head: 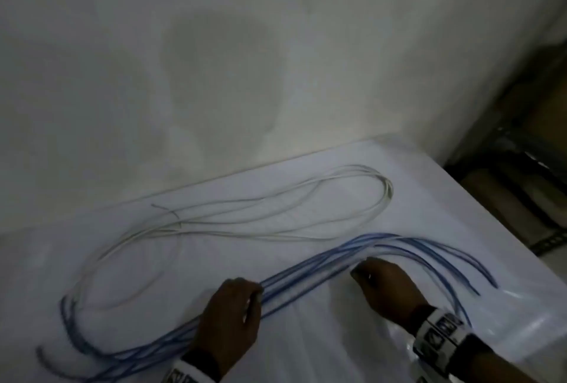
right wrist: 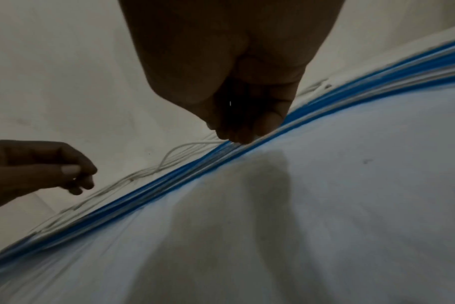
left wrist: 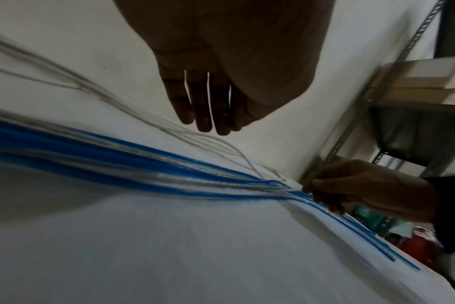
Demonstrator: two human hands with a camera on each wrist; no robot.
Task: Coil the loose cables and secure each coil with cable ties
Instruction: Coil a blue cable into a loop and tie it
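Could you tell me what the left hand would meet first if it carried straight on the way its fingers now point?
Probably the bundle of blue cables, which passes just beyond the left hand and its fingertips; after it lie the thin white cables. Depth is unclear, so the fingers may touch it already.

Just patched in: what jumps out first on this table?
The blue cable bundle sweeps diagonally across the white table, strands fanning out at both ends. The right hand touches it near the right fan; the left hand is at its middle. Behind lie loose loops of white cable.

Each bare forearm wears a white wristband [head: 439,333] with dark square markings over a black strap.
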